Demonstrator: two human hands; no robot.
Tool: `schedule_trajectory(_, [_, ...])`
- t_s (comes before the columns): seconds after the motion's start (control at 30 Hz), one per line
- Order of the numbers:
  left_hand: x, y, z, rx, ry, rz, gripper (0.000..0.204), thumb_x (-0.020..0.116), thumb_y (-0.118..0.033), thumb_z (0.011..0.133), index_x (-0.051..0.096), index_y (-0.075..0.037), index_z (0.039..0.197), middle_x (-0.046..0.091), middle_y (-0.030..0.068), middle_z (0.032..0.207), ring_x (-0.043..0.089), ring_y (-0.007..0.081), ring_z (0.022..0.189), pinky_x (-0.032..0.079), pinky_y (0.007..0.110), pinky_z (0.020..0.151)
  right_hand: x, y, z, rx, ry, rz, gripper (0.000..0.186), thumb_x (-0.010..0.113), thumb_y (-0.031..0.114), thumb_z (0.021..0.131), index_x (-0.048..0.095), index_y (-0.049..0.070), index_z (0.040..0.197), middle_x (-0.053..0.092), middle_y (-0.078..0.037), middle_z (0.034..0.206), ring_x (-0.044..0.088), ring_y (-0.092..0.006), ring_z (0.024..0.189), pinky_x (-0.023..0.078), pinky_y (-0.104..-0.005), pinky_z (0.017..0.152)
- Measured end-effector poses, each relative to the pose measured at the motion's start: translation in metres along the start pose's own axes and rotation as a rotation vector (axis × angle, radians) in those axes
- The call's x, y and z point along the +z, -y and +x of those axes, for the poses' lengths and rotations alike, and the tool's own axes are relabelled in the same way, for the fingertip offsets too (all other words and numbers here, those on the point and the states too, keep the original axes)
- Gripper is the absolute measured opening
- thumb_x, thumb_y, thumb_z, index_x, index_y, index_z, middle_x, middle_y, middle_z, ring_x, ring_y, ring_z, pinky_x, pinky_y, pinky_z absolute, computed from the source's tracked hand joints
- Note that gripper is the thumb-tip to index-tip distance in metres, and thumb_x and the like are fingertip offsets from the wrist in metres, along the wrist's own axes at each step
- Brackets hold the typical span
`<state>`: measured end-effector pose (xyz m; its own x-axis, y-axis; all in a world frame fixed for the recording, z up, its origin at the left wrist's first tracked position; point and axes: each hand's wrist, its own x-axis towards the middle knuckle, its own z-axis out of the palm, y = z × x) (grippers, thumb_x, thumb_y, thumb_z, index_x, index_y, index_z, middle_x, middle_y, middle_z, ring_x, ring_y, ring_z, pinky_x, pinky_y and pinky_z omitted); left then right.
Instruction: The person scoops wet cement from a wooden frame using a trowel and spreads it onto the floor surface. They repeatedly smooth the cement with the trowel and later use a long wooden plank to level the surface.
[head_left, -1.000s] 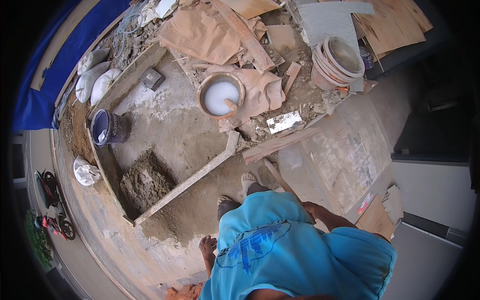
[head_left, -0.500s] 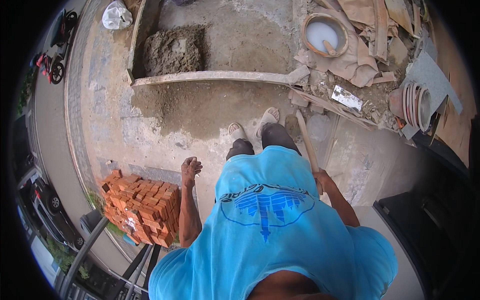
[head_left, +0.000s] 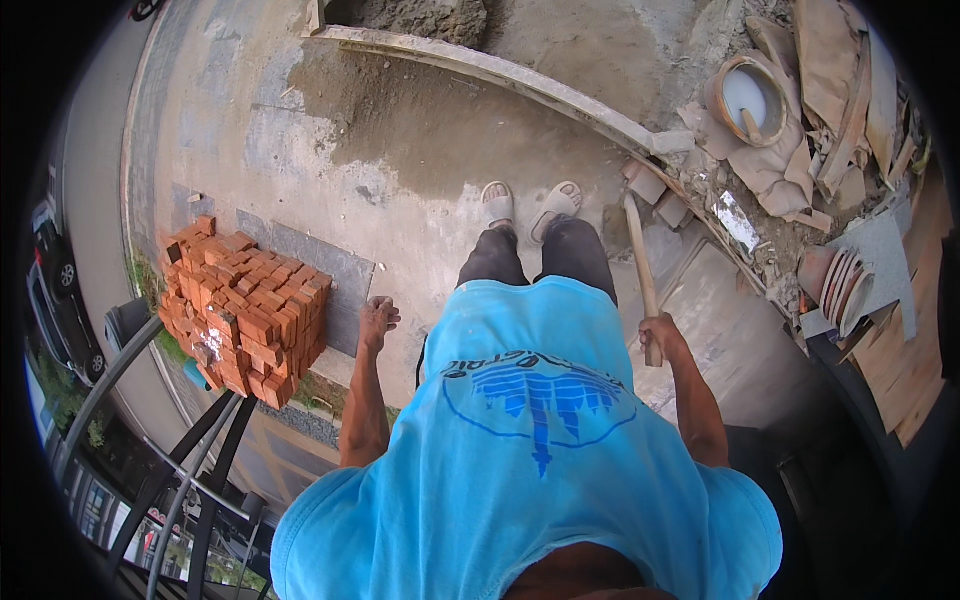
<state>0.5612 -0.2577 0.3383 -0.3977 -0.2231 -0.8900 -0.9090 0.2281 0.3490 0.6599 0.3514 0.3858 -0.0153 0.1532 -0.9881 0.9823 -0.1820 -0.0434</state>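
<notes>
My right hand is wrapped round the upper end of a long wooden handle at my right side. The handle slants down toward the ground beside my right foot; what is at its lower end I cannot make out. My left hand hangs at my left side, fingers loosely bent and a little apart, with nothing plain to see in it. Nearest to that hand, farther left, stands a stack of orange-red bricks. My feet, in light sandals, stand on the pavement.
Ahead, a low board edging borders wet concrete and a mound of mortar. At the right lie a bucket of whitish liquid, torn sacking, boards and stacked round pans. Metal rails and a parked car are at the left.
My view has turned and shifted, so the board edging now slants and the bricks sit farther left. My feet have moved closer to side by side. The wooden handle stays in my right hand.
</notes>
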Motion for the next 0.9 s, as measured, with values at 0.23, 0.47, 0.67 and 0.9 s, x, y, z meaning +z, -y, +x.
schedule_trajectory(0.23, [0.023, -0.052, 0.019, 0.159, 0.032, -0.074, 0.037, 0.057, -0.032, 0.093, 0.059, 0.0, 0.112, 0.067, 0.01, 0.089, 0.065, 0.0169, 0.074, 0.052, 0.031, 0.066, 0.012, 0.031, -0.003, -0.003, -0.032, -0.069, 0.014, 0.06, 0.002, 0.074, 0.051, 0.002, 0.085, 0.053, -0.008, 0.065, 0.053, -0.0195, 0.05, 0.049, -0.0373, 0.045])
schedule_trajectory(0.47, [0.035, -0.066, 0.017, 0.205, 0.071, -0.061, 0.038, 0.058, -0.034, 0.094, 0.059, 0.0, 0.112, 0.066, 0.0092, 0.089, 0.064, 0.017, 0.078, 0.052, 0.031, 0.07, 0.01, 0.069, -0.032, 0.022, 0.012, -0.175, 0.024, 0.06, -0.001, 0.077, 0.049, 0.001, 0.098, 0.054, -0.007, 0.07, 0.055, -0.0175, 0.051, 0.05, -0.0366, 0.044])
schedule_trajectory(0.67, [0.066, -0.074, 0.036, 0.18, 0.128, -0.067, 0.042, 0.056, -0.033, 0.095, 0.057, 0.002, 0.117, 0.067, 0.0134, 0.096, 0.066, 0.0202, 0.083, 0.054, 0.033, 0.075, 0.05, 0.11, -0.083, -0.108, 0.029, -0.5, 0.037, 0.064, -0.002, 0.074, 0.05, -0.001, 0.108, 0.053, -0.005, 0.069, 0.054, -0.0153, 0.05, 0.048, -0.0331, 0.04])
schedule_trajectory(0.9, [0.156, -0.118, 0.07, 0.16, 0.337, -0.209, 0.035, 0.054, -0.031, 0.097, 0.058, 0.0, 0.112, 0.067, 0.0118, 0.094, 0.066, 0.0182, 0.081, 0.054, 0.032, 0.073, 0.108, 0.17, -0.064, -0.296, 0.205, -0.613, 0.041, 0.064, 0.0, 0.072, 0.052, -0.001, 0.11, 0.053, -0.005, 0.069, 0.054, -0.0139, 0.05, 0.046, -0.0302, 0.043])
